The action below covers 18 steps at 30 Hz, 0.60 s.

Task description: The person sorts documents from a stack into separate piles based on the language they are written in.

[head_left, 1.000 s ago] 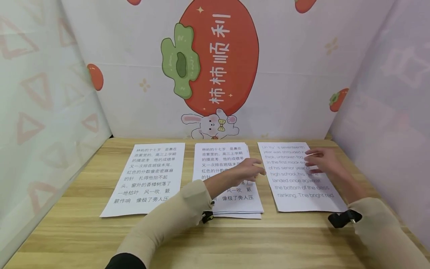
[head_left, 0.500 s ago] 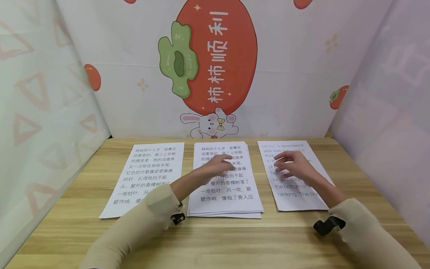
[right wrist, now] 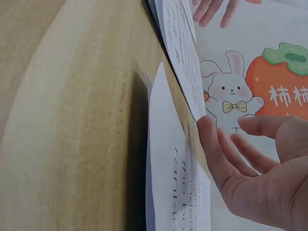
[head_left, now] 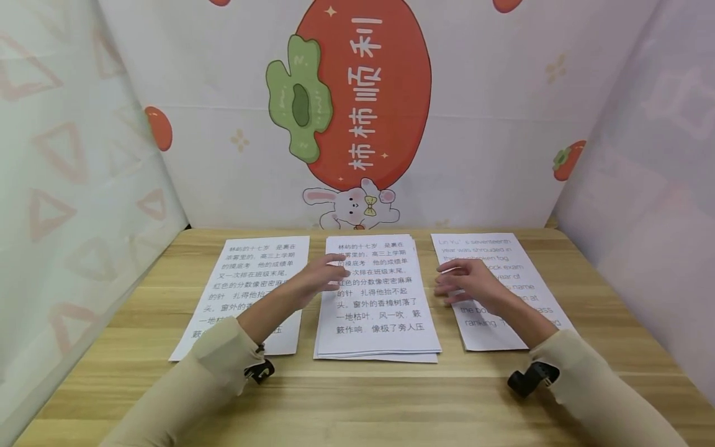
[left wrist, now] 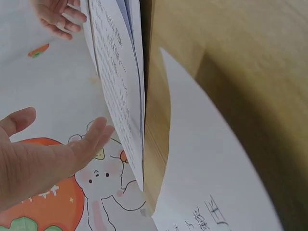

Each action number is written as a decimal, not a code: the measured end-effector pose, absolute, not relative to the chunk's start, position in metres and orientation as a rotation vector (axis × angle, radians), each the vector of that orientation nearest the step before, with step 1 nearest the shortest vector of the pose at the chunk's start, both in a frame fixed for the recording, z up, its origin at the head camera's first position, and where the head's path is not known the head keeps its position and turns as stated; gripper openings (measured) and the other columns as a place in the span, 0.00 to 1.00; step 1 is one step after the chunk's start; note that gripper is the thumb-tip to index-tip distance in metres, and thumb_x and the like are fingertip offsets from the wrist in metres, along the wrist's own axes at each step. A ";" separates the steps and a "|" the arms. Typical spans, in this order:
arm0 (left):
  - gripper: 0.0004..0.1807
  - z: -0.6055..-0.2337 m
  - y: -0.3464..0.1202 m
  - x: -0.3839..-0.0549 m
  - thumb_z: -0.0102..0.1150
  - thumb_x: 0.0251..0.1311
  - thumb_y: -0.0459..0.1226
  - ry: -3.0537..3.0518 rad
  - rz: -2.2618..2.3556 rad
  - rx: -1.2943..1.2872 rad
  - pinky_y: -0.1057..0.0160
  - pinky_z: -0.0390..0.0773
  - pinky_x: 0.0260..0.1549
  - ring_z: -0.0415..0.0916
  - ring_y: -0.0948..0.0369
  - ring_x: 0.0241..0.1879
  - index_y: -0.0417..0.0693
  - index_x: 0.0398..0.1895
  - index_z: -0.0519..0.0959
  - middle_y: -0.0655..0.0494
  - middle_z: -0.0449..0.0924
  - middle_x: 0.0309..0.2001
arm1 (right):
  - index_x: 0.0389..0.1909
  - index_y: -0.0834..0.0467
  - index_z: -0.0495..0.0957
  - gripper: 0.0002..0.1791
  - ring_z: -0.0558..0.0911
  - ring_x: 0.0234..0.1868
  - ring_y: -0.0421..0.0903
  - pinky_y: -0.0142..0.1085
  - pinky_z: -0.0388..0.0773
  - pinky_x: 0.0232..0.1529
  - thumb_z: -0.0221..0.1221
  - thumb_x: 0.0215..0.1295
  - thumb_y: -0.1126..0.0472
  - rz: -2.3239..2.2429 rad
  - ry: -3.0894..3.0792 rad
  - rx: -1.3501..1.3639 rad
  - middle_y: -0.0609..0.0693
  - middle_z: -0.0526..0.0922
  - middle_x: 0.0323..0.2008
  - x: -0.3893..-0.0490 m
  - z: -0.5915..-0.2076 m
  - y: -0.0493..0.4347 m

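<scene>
Two sleeves (head_left: 206, 360) over wooden table (head_left: 380, 403). Left hand (head_left: 315, 276), loose fingers, hovers by left edge of middle stack (head_left: 380, 310); right hand (head_left: 469, 285), slightly bent, over right paper (head_left: 515, 279). Hands apart, holding nothing. Left paper (head_left: 262, 254) beside stack. Printed cloth (head_left: 486, 155) behind. Step: probably positioning; gripping would call for fingertips under a thin edge.

Left sheet (head_left: 257, 267): lower lines part-hidden by left sleeve (head_left: 184, 385). English sheet (head_left: 516, 277): some words covered. Persimmon (head_left: 399, 93): cropped, upper edge.
</scene>
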<state>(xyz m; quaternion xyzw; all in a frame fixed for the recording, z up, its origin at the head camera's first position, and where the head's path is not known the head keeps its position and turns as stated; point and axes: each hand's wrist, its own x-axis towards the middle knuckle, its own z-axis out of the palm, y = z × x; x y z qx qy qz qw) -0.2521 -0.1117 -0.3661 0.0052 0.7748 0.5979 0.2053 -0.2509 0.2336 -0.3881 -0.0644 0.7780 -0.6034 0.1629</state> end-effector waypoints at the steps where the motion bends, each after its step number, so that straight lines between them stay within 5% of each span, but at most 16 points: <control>1: 0.35 -0.366 -0.115 -0.252 0.55 0.72 0.33 2.166 1.664 0.008 0.48 0.72 0.71 0.67 0.40 0.72 0.37 0.79 0.58 0.33 0.68 0.71 | 0.67 0.77 0.65 0.25 0.89 0.48 0.54 0.48 0.89 0.48 0.57 0.76 0.68 -1.730 2.204 -0.182 0.72 0.80 0.56 -0.251 -0.388 0.232; 9: 0.36 -0.368 -0.142 -0.244 0.54 0.71 0.32 2.179 1.701 -0.035 0.45 0.67 0.74 0.62 0.37 0.73 0.35 0.80 0.56 0.31 0.62 0.74 | 0.69 0.76 0.63 0.27 0.89 0.48 0.53 0.47 0.89 0.49 0.57 0.76 0.68 -1.773 2.153 -0.124 0.71 0.80 0.57 -0.252 -0.388 0.224; 18: 0.36 -0.373 -0.151 -0.240 0.52 0.72 0.31 2.148 1.711 -0.099 0.48 0.74 0.68 0.67 0.38 0.70 0.35 0.80 0.55 0.29 0.65 0.71 | 0.71 0.74 0.61 0.28 0.89 0.50 0.54 0.47 0.88 0.51 0.56 0.77 0.67 -1.792 2.118 -0.082 0.68 0.81 0.56 -0.253 -0.387 0.220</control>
